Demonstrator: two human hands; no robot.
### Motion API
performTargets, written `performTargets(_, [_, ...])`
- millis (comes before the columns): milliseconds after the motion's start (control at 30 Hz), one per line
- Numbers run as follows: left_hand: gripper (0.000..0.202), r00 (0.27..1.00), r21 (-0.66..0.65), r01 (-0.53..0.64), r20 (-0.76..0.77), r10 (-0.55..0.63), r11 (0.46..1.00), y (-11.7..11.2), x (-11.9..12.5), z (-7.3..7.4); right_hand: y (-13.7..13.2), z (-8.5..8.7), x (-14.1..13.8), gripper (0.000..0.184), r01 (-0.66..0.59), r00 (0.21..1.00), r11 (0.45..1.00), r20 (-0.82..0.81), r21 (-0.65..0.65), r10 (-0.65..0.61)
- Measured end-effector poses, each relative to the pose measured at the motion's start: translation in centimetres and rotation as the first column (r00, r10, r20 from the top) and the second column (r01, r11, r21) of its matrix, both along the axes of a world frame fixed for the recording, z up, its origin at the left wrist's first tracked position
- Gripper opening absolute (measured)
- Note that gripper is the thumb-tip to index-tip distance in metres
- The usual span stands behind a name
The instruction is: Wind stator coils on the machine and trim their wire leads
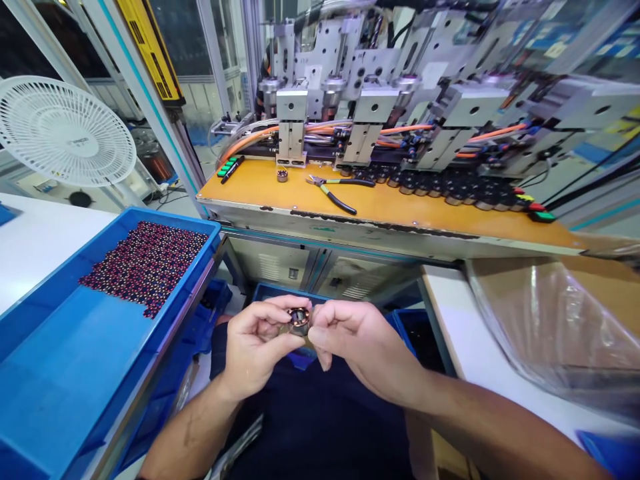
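Observation:
A small round wound coil part (pixel 299 321), dark with copper windings, is held low in the middle of the head view, over my lap. My left hand (pixel 257 343) pinches it from the left with thumb and fingers closed on it. My right hand (pixel 353 340) grips it from the right, fingers curled round its edge. To the left, a blue tray (pixel 60 373) holds several of the same small coil parts (pixel 147 263) packed in a patch at its far end.
An orange workbench (pixel 380 207) ahead carries pliers (pixel 336 193), a single coil part (pixel 283 175), a marker (pixel 231 170) and a row of dark parts (pixel 450 187) under a machine with pneumatic heads (pixel 370 100). A white fan (pixel 63 130) stands left; a plastic-lined box (pixel 560 320) sits right.

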State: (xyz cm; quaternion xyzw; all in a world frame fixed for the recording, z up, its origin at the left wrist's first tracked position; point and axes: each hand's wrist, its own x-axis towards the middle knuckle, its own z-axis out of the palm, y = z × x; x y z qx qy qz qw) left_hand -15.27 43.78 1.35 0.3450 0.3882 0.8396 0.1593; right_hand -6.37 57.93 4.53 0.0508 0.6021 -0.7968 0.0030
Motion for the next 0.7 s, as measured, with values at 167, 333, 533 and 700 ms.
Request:
performTargets(167, [0.03,0.999,0.019,0.043,0.01,-0.043,0.999,0.0,-0.4,-0.3,0.0,-0.5,-0.5,0.038,-0.023,1.0,0.999,-0.005,-0.03,0.023])
performTargets(333, [0.028,0.996,0.015,0.078,0.049,-0.079,0.997,0.2,-0.5,-0.6,0.0,-1.3,-0.8,0.037,-0.063,0.996,0.995,-0.065,-0.077,0.058])
performTargets(533, [0.025,0.996,0.013,0.081,0.034,-0.081,0.997,0.1,-0.7,-0.6,0.6,-1.9,-1.1,0.041,-0.179,0.981,0.953,-0.116,-0.244,0.154])
performTargets(700, [0.025,0.996,0.0,0.075,-0.044,-0.075,0.997,0.4,-0.6,-0.5,0.5,-1.7,-1.2,0.047,-0.197,0.977,0.964,-0.122,-0.18,0.177])
